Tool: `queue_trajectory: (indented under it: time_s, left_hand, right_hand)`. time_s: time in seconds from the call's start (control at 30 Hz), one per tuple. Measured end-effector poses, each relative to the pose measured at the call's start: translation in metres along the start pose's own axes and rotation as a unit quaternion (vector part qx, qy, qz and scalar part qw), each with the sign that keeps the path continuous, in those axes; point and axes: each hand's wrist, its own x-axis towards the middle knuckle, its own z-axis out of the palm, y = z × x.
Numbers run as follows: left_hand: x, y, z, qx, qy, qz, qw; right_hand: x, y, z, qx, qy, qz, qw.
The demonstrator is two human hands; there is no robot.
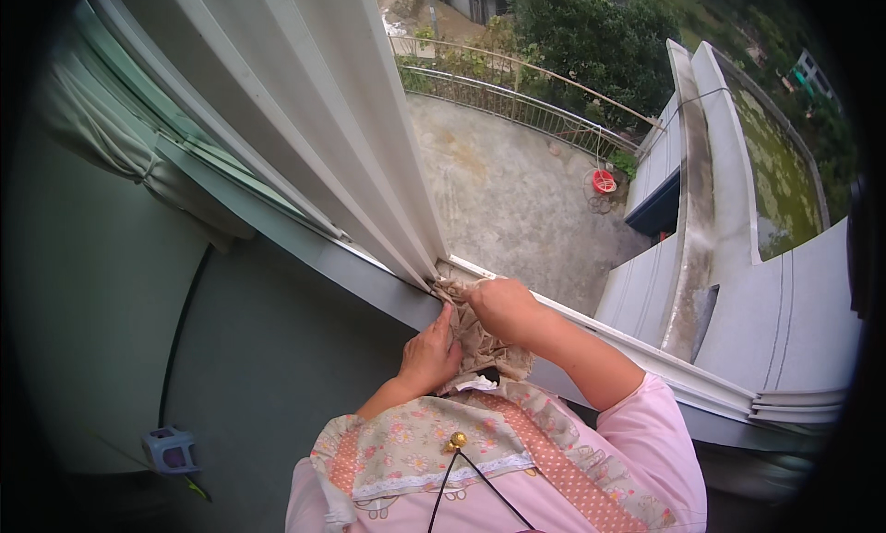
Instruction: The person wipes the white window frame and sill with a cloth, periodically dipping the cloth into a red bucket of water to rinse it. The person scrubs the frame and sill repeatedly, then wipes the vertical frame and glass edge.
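A crumpled beige-brown cloth [491, 349] lies bunched over the sill and track of an open window. My right hand [502, 310] is closed on its upper part, close to the foot of the white window frames. Against the cloth's left side rests my left hand [430, 353], its index finger pointing up toward the track corner and its thumb on the fabric. The stacked white sliding window frames [346, 118] rise just beyond both hands. The white window track [595, 325] runs off to the lower right, under my right forearm. The cloth hides part of the sill.
Outside and below is a concrete yard [498, 166] with a metal railing [512, 93] and a red bucket [603, 181]. A gathered curtain [145, 169] hangs at left. A blue plastic stool [170, 450] stands on the dark floor. White walls [734, 291] border a greenish pool [782, 173].
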Motion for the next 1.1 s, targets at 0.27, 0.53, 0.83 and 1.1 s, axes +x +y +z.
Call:
queue_trajectory:
  time_s: [0.27,0.53,0.83,1.1]
  left_hand:
    - [0.001,-0.002,0.001,-0.020,-0.006,0.014,1.000]
    - [-0.005,-0.019,0.007,-0.061,0.025,-0.008,0.998]
    - [-0.002,-0.027,0.013,-0.078,0.056,0.032,0.995]
    - [0.011,-0.015,0.002,-0.146,0.071,0.029,0.986]
  right_hand:
    - [-0.010,0.017,0.024,0.103,0.154,-0.020,0.982]
    - [-0.007,-0.003,0.017,0.054,0.148,-0.028,0.987]
    - [-0.003,-0.009,0.025,0.023,0.134,-0.034,0.990]
    - [0.033,-0.034,0.038,-0.100,0.044,-0.034,0.993]
